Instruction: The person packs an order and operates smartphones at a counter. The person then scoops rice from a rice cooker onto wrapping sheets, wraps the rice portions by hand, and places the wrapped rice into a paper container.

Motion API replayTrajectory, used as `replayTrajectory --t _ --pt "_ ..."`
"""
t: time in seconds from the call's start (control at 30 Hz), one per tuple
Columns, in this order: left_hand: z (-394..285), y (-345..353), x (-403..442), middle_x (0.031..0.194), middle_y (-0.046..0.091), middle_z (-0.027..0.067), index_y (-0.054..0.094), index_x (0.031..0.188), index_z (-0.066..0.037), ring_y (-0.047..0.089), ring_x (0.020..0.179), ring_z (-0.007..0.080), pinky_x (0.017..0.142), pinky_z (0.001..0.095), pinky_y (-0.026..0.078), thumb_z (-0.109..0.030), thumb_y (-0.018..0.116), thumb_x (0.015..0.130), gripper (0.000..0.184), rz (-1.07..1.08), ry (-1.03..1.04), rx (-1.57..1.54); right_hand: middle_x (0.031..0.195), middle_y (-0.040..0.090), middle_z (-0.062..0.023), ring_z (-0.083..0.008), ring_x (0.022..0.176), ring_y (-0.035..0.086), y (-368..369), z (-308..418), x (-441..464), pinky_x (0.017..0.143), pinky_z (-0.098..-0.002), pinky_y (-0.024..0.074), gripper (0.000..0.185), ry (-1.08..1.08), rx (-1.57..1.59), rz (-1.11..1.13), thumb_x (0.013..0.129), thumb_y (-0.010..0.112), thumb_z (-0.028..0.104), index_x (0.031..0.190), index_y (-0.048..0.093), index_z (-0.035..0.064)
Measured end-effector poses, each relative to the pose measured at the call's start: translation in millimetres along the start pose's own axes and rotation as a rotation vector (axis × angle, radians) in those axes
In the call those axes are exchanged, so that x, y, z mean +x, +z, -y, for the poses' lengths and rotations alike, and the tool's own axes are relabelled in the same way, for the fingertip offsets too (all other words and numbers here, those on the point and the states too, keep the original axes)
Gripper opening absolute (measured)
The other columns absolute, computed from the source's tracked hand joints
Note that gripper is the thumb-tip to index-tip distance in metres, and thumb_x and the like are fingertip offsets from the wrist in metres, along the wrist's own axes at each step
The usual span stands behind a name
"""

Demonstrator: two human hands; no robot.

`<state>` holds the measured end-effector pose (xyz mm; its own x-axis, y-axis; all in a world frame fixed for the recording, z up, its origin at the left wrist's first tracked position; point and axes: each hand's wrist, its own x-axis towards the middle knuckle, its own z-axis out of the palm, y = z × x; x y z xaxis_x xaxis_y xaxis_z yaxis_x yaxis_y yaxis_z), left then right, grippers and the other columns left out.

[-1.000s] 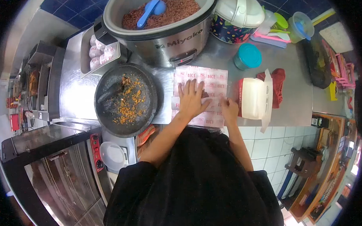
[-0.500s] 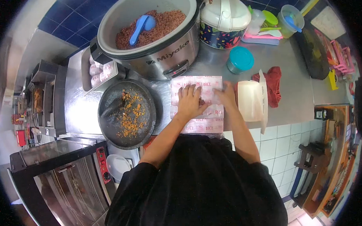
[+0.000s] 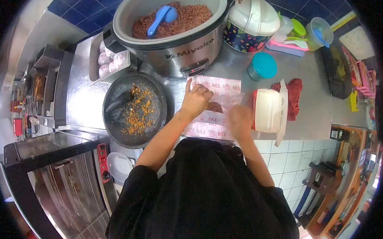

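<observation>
A sheet of wrapping paper [image 3: 224,86] with red "RICE" print lies on the steel counter in front of me, over more of the same printed paper [image 3: 204,131]. Reddish-brown rice [image 3: 215,107] shows in its middle, partly covered by paper. My left hand [image 3: 196,100] is at the sheet's left side, fingers curled, gripping its upper left edge. On the right side of the paper is my right hand [image 3: 240,120], smeared by motion, so its fingers are not readable.
A stone mortar [image 3: 158,133] with orange-brown crumbs stands left. Behind are a rice cooker [image 3: 189,56] with a blue scoop [image 3: 156,24], a tray of wrapped portions [image 3: 94,64] and a patterned container [image 3: 247,37]. An open carton [image 3: 269,110], teal-lidded tub [image 3: 263,65] and red cloth [image 3: 295,95] sit right.
My left hand has gone from lying spread on the paper to curled fingers at its upper left. My right hand has moved down, toward me. More rice shows. The whole view has shifted slightly.
</observation>
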<state>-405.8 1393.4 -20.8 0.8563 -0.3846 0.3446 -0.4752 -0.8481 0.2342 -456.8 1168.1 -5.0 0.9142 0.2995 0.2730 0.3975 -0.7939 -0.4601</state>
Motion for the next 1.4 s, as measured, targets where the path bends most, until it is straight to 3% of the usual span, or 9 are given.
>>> replayTrajectory --t 0.07,0.1,0.23,0.37,0.47,0.57,0.73,1.3,1.4 --pt "-8.1 -4.4 -15.4 0.099 0.068 -0.0026 0.073 0.094 -0.017 0.062 0.104 0.0191 0.111 0.0585 0.034 -0.013 0.07 0.079 0.015 0.025 0.042 -0.039 0.105 0.063 -0.014 -0.0334 0.106 0.059 5.3 39.9 -25.1 0.098 -0.0489 0.0469 0.032 -0.164 0.033 0.273 0.083 0.072 0.021 0.113 0.068 0.0083" --pt "-13.9 -6.9 -22.3 0.098 0.068 -0.003 0.073 0.095 -0.017 0.062 0.101 0.0187 0.107 0.0553 0.037 -0.012 0.07 0.078 0.018 -0.017 0.04 -0.063 0.114 0.061 -0.0161 -0.0338 0.115 0.055 5.8 56.8 -30.5 0.102 -0.0501 0.0446 0.034 -0.252 0.082 0.13 0.082 0.072 0.021 0.114 0.067 0.0085" --pt "-41.9 -12.5 -51.4 0.092 0.066 -0.0024 0.075 0.098 -0.016 0.06 0.093 0.0192 0.096 0.0469 0.043 -0.011 0.07 0.072 0.027 -0.188 0.027 -0.066 0.128 0.056 -0.0191 -0.0367 0.125 0.049 28.8 50.7 -37.8 0.103 -0.0535 0.0425 0.037 -0.139 -0.038 0.151 0.081 0.072 0.019 0.116 0.066 0.0078" --pt "-48.6 3.6 -85.9 0.098 0.066 -0.0008 0.074 0.102 -0.014 0.06 0.096 0.0192 0.096 0.0458 0.043 -0.009 0.068 0.073 0.03 -0.158 -0.037 -0.11 0.133 0.054 -0.0211 -0.0391 0.126 0.048 62.5 2.6 -51.0 0.107 -0.0556 0.0383 0.051 0.093 0.53 0.166 0.078 0.072 0.009 0.126 0.058 0.0007" --pt "-46.4 7.4 -91.7 0.101 0.067 -0.0005 0.074 0.106 -0.014 0.06 0.097 0.0197 0.097 0.0459 0.042 -0.009 0.068 0.075 0.032 -0.17 -0.054 -0.114 0.129 0.056 -0.023 -0.0401 0.122 0.05 64.1 -12.4 -56.5 0.108 -0.0545 0.0356 0.053 0.844 1.058 -0.07 0.076 0.072 0.005 0.127 0.058 0.0002" --pt "-45.6 6.2 -95.9 0.103 0.066 -0.0003 0.074 0.107 -0.015 0.06 0.098 0.02 0.097 0.0463 0.042 -0.009 0.067 0.076 0.032 -0.165 -0.051 -0.117 0.117 0.061 -0.0201 -0.0357 0.116 0.055 30.0 -0.4 -40.4 0.108 -0.0538 0.0344 0.048 0.463 0.307 -0.556 0.074 0.074 0.008 0.12 0.062 0.0025" --pt "-37.6 3.1 -90.2 0.102 0.066 0.0016 0.072 0.107 -0.014 0.06 0.097 0.0217 0.096 0.0474 0.043 -0.009 0.066 0.076 0.032 -0.155 0.041 -0.119 0.105 0.064 -0.0053 -0.023 0.106 0.06 -3.8 1.5 -19.7 0.105 -0.0485 0.0398 0.026 -0.262 -0.209 -0.033 0.08 0.069 0.014 0.105 0.067 0.0077" --pt "6.0 -4.1 -106.7 0.117 0.066 0.0057 0.07 0.113 -0.006 0.059 0.109 0.0263 0.099 0.0443 0.046 -0.013 0.067 0.081 0.033 0.197 0.091 -0.158 0.112 0.065 -0.0066 -0.0257 0.107 0.061 20.3 -29.9 -37.2 0.092 -0.0404 0.051 0.028 -0.303 -0.078 0.294 0.085 0.06 0.01 0.112 0.069 0.0086" --pt "17.6 10.8 -100.5 0.1 0.068 0.0072 0.071 0.1 -0.003 0.064 0.098 0.0256 0.088 0.0393 0.051 -0.013 0.062 0.079 0.025 0.166 0.228 -0.114 0.113 0.064 -0.0068 -0.026 0.109 0.06 29.0 -36.2 -36.4 0.093 -0.0405 0.0512 0.029 -0.306 -0.133 0.359 0.085 0.062 0.013 0.113 0.069 0.0102"
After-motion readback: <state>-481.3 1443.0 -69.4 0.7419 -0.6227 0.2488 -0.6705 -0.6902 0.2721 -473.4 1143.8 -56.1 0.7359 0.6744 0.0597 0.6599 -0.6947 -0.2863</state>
